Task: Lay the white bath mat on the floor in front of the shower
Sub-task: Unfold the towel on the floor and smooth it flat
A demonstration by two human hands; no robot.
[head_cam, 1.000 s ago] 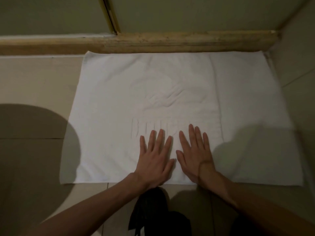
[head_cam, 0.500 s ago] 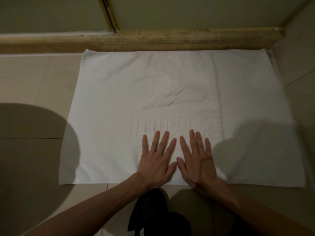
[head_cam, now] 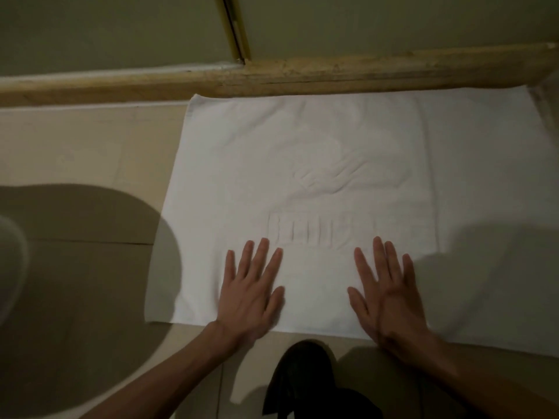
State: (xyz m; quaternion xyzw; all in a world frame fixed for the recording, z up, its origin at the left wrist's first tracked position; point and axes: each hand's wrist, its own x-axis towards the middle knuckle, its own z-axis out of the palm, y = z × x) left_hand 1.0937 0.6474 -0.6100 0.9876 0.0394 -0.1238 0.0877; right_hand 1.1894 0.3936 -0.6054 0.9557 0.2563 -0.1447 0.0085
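With both palms flat and fingers spread, the left hand (head_cam: 251,293) and right hand (head_cam: 388,293) press the white bath mat (head_cam: 317,164) against the tiled floor (head_cam: 90,146), its far edge touching the shower threshold (head_cam: 302,75); smoothing toward the corners looks like all that remains.

Bare floor tile (head_cam: 90,152) lies open left of the white bath mat (head_cam: 302,146). A raised stone curb (head_cam: 332,75) blocks its far edge, and a wall (head_cam: 549,98) closes its right side.
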